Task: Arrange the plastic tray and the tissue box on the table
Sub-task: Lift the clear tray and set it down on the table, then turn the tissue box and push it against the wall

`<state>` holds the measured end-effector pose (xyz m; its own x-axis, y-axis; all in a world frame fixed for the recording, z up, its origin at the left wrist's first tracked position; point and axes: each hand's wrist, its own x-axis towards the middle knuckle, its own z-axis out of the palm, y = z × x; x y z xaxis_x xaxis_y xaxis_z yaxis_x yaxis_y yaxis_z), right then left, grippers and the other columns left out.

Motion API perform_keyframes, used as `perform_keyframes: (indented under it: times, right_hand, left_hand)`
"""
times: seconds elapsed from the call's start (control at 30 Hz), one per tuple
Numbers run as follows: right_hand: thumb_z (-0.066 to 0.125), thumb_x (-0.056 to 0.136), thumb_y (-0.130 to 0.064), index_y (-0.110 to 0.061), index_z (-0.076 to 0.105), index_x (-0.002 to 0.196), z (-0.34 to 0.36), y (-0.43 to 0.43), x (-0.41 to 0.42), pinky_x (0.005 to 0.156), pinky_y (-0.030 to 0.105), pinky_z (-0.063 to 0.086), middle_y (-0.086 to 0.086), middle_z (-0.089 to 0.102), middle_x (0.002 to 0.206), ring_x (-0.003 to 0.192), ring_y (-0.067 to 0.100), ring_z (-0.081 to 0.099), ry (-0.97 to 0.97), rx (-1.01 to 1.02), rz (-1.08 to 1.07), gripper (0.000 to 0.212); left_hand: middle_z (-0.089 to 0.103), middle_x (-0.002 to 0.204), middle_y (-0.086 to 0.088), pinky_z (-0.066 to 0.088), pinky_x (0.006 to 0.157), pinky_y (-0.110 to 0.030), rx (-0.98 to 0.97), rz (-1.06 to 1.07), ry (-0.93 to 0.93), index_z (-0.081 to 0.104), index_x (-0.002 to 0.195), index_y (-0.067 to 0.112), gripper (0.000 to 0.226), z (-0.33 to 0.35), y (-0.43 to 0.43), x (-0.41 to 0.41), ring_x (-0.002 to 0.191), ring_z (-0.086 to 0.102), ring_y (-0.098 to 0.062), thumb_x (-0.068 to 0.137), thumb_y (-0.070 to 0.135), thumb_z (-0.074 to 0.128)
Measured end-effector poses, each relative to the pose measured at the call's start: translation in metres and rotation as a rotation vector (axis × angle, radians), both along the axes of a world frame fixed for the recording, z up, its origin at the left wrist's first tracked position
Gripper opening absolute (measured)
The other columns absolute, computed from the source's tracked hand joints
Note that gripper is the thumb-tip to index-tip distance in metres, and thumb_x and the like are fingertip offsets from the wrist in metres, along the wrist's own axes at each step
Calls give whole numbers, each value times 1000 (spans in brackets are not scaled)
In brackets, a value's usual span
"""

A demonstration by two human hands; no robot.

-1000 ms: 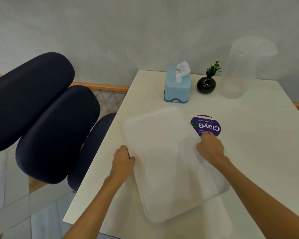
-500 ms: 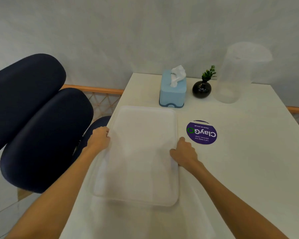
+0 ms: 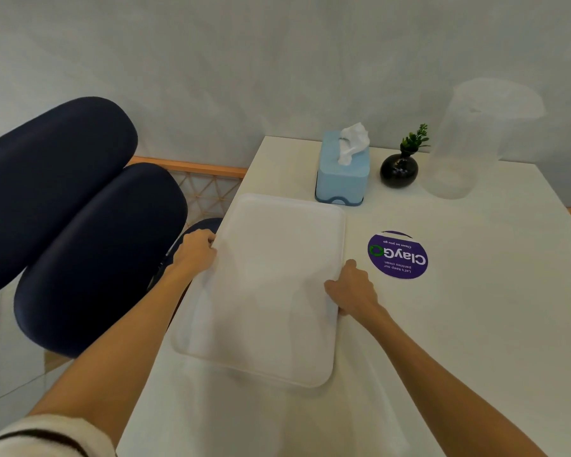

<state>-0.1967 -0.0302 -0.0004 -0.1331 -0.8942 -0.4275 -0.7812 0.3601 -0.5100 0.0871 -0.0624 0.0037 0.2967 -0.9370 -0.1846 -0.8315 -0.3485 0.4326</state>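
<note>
A white translucent plastic tray (image 3: 267,285) lies lengthwise along the left side of the white table (image 3: 475,324), its left rim overhanging the table's edge. My left hand (image 3: 197,250) grips the tray's left rim. My right hand (image 3: 353,290) grips its right rim. A light blue tissue box (image 3: 342,174) with a white tissue sticking out stands just beyond the tray's far right corner, close to it.
A small black vase with a green plant (image 3: 399,169) stands right of the tissue box. A clear plastic jug (image 3: 468,140) is at the back right. A purple round sticker (image 3: 398,255) lies right of the tray. Dark blue chair cushions (image 3: 89,245) sit left of the table.
The tray has turned from a slanted position and shifted left and away from me, toward the tissue box. Both hands stayed on its rims.
</note>
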Motion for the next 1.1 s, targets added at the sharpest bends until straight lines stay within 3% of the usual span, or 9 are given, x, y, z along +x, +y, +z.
perform_keyframes:
  times: [0.1, 0.23, 0.37, 0.43, 0.63, 0.73, 0.9, 0.97, 1.1]
  right_hand:
    - [52, 85, -20, -4, 39, 119, 1, -2, -3, 86, 49, 56, 18, 56, 116, 95, 39, 64, -14, 32, 23, 39]
    - [50, 82, -18, 0, 52, 103, 9, -15, -20, 77, 48, 60, 19, 68, 90, 62, 32, 68, -49, 59, 63, 28]
    - [53, 88, -20, -4, 55, 104, 26, -48, -38, 70, 43, 62, 14, 63, 88, 60, 28, 69, -71, -52, 14, 23]
    - [55, 87, -21, -5, 54, 108, 35, -68, -45, 70, 43, 62, 17, 64, 99, 69, 30, 70, -96, -111, -20, 27]
    - [55, 89, -25, -8, 40, 132, 45, -129, -55, 89, 43, 54, 20, 56, 128, 108, 36, 60, -181, -237, -111, 48]
    - [52, 91, -29, -11, 34, 139, 42, -156, -54, 88, 41, 53, 18, 51, 135, 110, 32, 58, -238, -249, -167, 54]
    - [34, 99, -32, -9, 33, 141, 32, -189, -47, 73, 40, 53, 18, 49, 134, 99, 27, 54, -326, -252, -162, 48]
    - [30, 99, -31, -12, 34, 139, 28, -201, -45, 71, 40, 52, 15, 49, 128, 102, 28, 53, -365, -256, -160, 44]
    - [28, 98, -31, -22, 33, 140, 20, -219, -45, 68, 36, 51, 6, 45, 119, 110, 31, 52, -479, -233, -207, 44]
  left_hand:
    - [65, 110, -16, 53, 81, -42, 8, 0, 15, 60, 115, 7, 25, 0, -2, 1, 95, 62, -32, 91, 7, 55]
    - [64, 114, -15, 48, 76, -38, -59, -12, 16, 56, 122, 5, 34, 11, -12, -4, 101, 60, -33, 89, 10, 58]
    - [62, 113, -16, 45, 74, -35, -157, -93, 57, 57, 120, 0, 32, 36, -41, -24, 104, 58, -33, 90, 10, 56]
    - [59, 125, -17, 45, 88, -35, -163, -114, 146, 52, 129, 2, 41, 47, -62, -37, 115, 56, -31, 91, 13, 58]
    - [60, 124, -17, 48, 79, -34, -163, -144, 525, 54, 127, 7, 41, 67, -136, -88, 93, 54, -22, 88, 18, 63]
    - [59, 127, -14, 50, 97, -41, -125, -135, 613, 52, 129, 10, 43, 67, -169, -117, 106, 58, -26, 90, 25, 61]
    - [49, 140, -12, 45, 105, -46, -53, -106, 744, 38, 141, 11, 56, 53, -203, -156, 123, 51, -29, 93, 35, 55]
    - [49, 140, -11, 46, 102, -43, -44, -115, 776, 34, 143, 12, 58, 45, -209, -167, 122, 52, -28, 93, 36, 52]
    - [57, 130, -8, 50, 78, -30, -120, -112, 766, 41, 135, 14, 49, 26, -211, -182, 104, 57, -24, 92, 32, 54]
